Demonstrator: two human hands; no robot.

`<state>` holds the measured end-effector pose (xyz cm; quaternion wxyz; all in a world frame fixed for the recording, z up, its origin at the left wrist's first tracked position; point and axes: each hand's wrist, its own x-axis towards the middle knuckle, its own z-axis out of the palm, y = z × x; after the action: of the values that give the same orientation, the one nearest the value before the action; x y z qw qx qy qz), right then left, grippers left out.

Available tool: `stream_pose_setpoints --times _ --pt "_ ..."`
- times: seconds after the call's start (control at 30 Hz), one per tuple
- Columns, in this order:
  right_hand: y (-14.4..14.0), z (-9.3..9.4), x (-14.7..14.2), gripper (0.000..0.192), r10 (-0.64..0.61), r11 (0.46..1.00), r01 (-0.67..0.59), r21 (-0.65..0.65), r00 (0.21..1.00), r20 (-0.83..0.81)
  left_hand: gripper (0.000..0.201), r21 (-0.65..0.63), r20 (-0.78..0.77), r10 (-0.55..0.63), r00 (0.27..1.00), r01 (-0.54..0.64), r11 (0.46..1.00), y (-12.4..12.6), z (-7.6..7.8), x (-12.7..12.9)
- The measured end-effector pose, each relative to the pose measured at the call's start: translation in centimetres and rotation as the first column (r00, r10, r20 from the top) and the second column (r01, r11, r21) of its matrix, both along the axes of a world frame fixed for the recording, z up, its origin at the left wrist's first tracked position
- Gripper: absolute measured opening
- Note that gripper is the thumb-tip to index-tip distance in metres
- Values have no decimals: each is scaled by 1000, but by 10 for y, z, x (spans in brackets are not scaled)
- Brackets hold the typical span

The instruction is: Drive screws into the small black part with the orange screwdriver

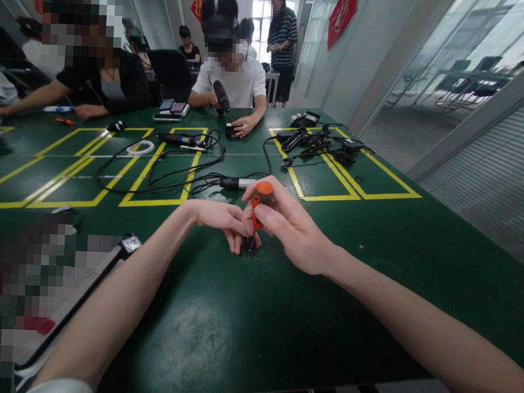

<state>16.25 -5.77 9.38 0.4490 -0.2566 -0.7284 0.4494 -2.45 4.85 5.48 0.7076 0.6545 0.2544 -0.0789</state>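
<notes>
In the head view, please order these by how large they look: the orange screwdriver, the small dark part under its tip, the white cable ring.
1. Orange screwdriver, nearest, partly hidden by the right hand.
2. White cable ring; farther away, so true rank is unsure.
3. Small dark part, held by the left hand.

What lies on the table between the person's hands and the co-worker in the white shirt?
Head view: black cables and a silver-tipped connector lie on the green table between them.

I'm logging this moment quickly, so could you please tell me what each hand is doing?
Left hand: closed, holding the small black part on the table.
Right hand: closed, holding the orange screwdriver upright on that part.
</notes>
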Motion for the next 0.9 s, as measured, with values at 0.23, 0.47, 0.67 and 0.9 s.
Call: stream_pose_setpoints --times 0.23,0.47,0.67,0.9 --pt "0 -4 -4 41 27 999 -29 -37 997 -68 21 20 42 184 982 -185 983 -19 -7 -8" --pt "12 -1 6 41 -13 997 19 80 997 -75 40 156 106 151 983 -167 974 -33 -17 -20" --pt "14 -11 -2 35 151 975 -193 -105 935 -322 44 285 129 291 948 -316 905 -52 -25 -20" --pt "8 -2 -6 45 66 951 -193 -241 889 -454 39 222 269 496 825 -555 802 -75 -41 4"
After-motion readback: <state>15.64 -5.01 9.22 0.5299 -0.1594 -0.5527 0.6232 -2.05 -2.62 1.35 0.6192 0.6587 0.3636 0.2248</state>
